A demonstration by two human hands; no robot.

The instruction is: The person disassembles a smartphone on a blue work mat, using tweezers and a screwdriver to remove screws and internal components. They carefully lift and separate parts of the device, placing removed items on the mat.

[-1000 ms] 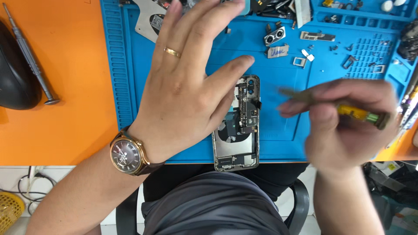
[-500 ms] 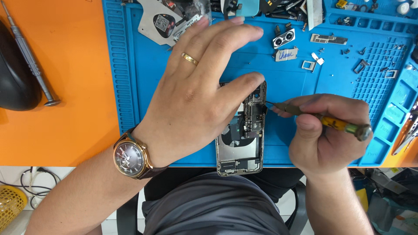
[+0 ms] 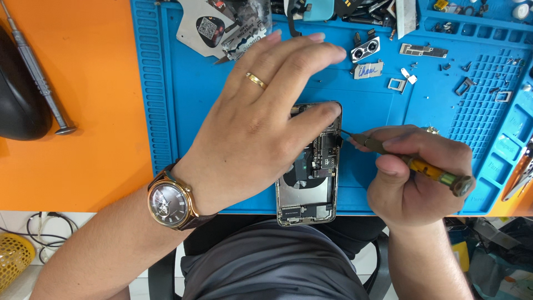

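Observation:
An opened phone body [image 3: 311, 189] with its circuit board bare lies on the blue work mat [image 3: 183, 111] near the front edge. My left hand [image 3: 261, 116], with a gold ring and a wristwatch, lies flat over the phone's left and upper part, thumb on its top edge. My right hand [image 3: 413, 172] grips a thin screwdriver [image 3: 411, 162] with a yellow handle. Its tip touches the phone's right side near the top.
Small metal parts, a camera module [image 3: 365, 50] and screws lie on the mat's far side. A grey screwdriver [image 3: 36, 72] and a black rounded object [image 3: 19, 100] rest on the orange table at left. Mat compartments sit at far right.
My right hand has brought the screwdriver leftward, from hovering right of the phone to its tip touching the phone's right side. My left hand has settled lower over the phone.

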